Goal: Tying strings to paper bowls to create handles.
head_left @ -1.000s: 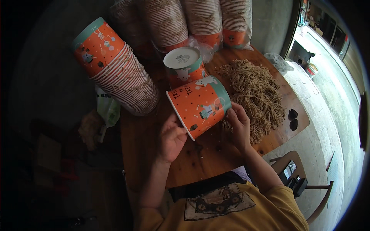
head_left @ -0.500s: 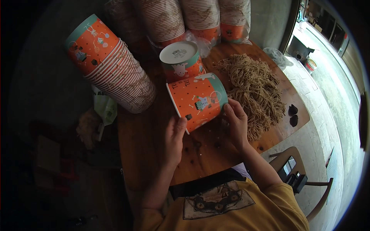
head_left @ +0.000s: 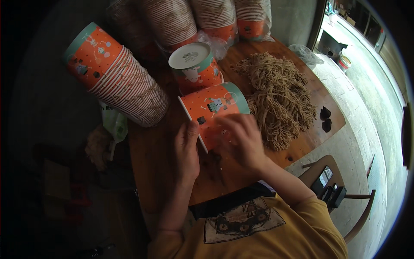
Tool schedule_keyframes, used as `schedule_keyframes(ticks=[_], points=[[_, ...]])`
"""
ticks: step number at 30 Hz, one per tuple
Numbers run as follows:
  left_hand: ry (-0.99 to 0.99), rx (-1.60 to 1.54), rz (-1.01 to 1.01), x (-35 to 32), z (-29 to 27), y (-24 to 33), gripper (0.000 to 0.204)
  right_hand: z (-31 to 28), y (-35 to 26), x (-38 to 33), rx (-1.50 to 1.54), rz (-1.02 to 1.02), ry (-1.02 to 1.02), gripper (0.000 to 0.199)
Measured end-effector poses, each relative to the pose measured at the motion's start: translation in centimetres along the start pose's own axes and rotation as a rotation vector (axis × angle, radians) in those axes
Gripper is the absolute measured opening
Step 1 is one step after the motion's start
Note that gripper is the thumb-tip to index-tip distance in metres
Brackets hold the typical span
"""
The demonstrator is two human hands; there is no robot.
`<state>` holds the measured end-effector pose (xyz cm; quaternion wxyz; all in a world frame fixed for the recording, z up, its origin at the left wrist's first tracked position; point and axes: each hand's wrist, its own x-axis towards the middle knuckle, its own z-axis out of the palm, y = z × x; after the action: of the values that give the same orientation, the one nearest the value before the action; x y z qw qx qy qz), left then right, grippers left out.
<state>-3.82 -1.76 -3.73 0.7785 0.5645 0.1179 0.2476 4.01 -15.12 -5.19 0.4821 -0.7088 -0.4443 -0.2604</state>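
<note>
the orange tub [head_left: 211, 108] is held on its side over the wooden table [head_left: 211, 185], just in front of the person, with the white rim toward the left and the green base toward the right. its mouth is turned away from the view, so i cannot tell what is inside. the left hand [head_left: 187, 151] is at the rim, with the thumb raised along it; the other fingers are partly hidden, and i cannot tell if they pinch. the right hand [head_left: 246, 142] is in front of the tub's side, its fingers bent and blurred; i cannot tell if they press on it.

behind stands the upside-down tub [head_left: 194, 75], with its white base upward. at the left, the leaning stack [head_left: 127, 84] has many tubs nested one in another, and at the back the wrapped stacks [head_left: 172, 21] are inside clear plastic. at the right lies the pile of brown strands [head_left: 280, 101].

compared with half a second ago, the right hand has left the green base and is now nearer to the left hand, which remains at the rim
</note>
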Motion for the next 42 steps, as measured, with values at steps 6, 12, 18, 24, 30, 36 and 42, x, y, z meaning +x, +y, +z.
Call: schedule_keyframes(ticks=[6,12,18,24,30,36,42], points=[[0.013,-0.007,-0.038,-0.4,-0.5,0.2,0.031,2.3,-0.3,1.1,0.161,0.027,-0.009,0.023],[-0.029,0.217,0.068,-0.1,-0.1,0.9,0.027,2.5,0.0,2.2,0.15,0.113,-0.003,0.017],[0.103,0.522,0.201,1.4,-1.4,2.4,0.026,-0.6,1.3,1.7,0.159,0.075,-0.398,0.021],[0.198,0.731,0.244,2.1,-2.1,5.0,0.027,-6.7,7.2,-0.3,-0.057,0.203,-0.164,0.008],[0.146,1.34,0.444,1.3,0.7,5.7,0.02,-14.3,16.7,-1.8,-0.674,0.3,-0.129,0.012],[-0.025,1.144,0.479,2.5,0.9,3.7,0.02,-14.5,14.1,-2.0,-0.721,0.194,-0.16,0.009],[-0.13,1.207,0.372,3.0,2.3,4.1,0.025,-11.1,3.6,-3.1,-0.288,0.247,-0.136,0.011]])
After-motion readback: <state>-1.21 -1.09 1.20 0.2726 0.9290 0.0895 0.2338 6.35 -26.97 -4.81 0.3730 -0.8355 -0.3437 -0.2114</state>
